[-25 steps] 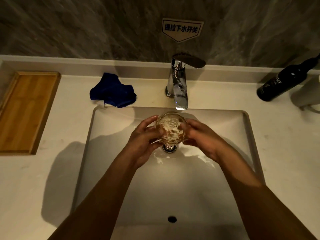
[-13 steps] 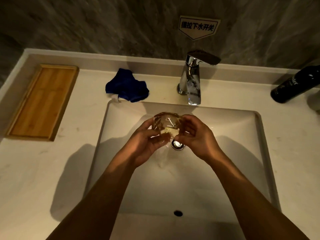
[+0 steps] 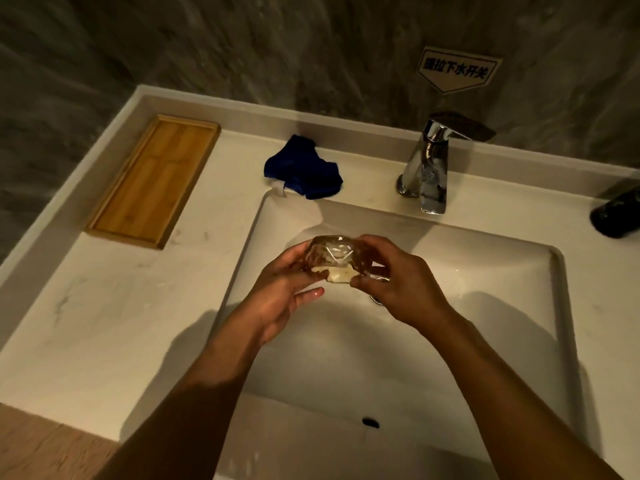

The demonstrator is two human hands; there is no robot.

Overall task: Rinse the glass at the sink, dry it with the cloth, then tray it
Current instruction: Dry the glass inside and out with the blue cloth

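Observation:
A clear faceted glass [image 3: 332, 259] is held over the white sink basin [image 3: 485, 306], tilted on its side. My left hand [image 3: 280, 292] cups it from the left and below; my right hand [image 3: 401, 289] grips it from the right. Both hands look wet. The chrome faucet [image 3: 429, 168] stands behind the basin, to the right of the glass, and no water stream shows. A crumpled dark blue cloth [image 3: 303, 169] lies on the counter at the basin's back left corner. A wooden tray [image 3: 152, 178] sits empty on the counter at the far left.
A dark bottle [image 3: 616, 213] lies on the counter at the right edge. The drain [image 3: 377, 296] shows partly beside my right hand. A sign [image 3: 457, 69] hangs on the stone wall above the faucet. The counter's front edge runs at lower left.
The glass has left the spot under the spout and moved left, tipped onto its side in both hands. The view has swung left, bringing the tray and cloth closer to centre.

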